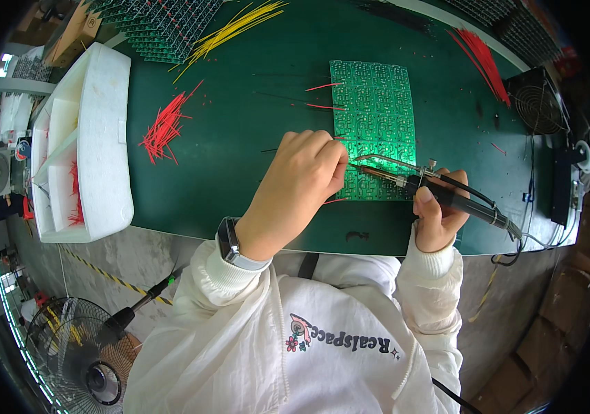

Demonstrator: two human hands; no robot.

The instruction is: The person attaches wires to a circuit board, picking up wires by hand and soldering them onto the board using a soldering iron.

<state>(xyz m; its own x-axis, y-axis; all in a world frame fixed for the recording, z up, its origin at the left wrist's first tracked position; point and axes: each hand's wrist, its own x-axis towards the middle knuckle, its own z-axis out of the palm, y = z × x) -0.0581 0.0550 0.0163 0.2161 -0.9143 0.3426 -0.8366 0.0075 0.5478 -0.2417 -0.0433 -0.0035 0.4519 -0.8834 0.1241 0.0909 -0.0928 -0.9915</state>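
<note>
A green circuit board panel (pixel 373 103) with rows of small repeated circuits lies on the green table mat. Red wires (pixel 326 87) and thin dark wires reach out from its left edge. My left hand (pixel 302 181) is closed in a pinch over that edge; its fingertips are turned away, so what they hold is hidden. A dark wire (pixel 268 150) shows just left of this hand. My right hand (pixel 440 214) grips a black soldering iron (pixel 455 199) with a thin metal feed tube (pixel 388 160) fixed along it. The iron's tip meets the board beside my left fingertips.
A white foam tray (pixel 105 145) stands at the left. Loose red wires (pixel 164 127), yellow wires (pixel 233 31) and another red bundle (pixel 482 65) lie about. Stacked circuit boards (pixel 160 27) stand far left; a black fan (pixel 537 103) stands right, near cables.
</note>
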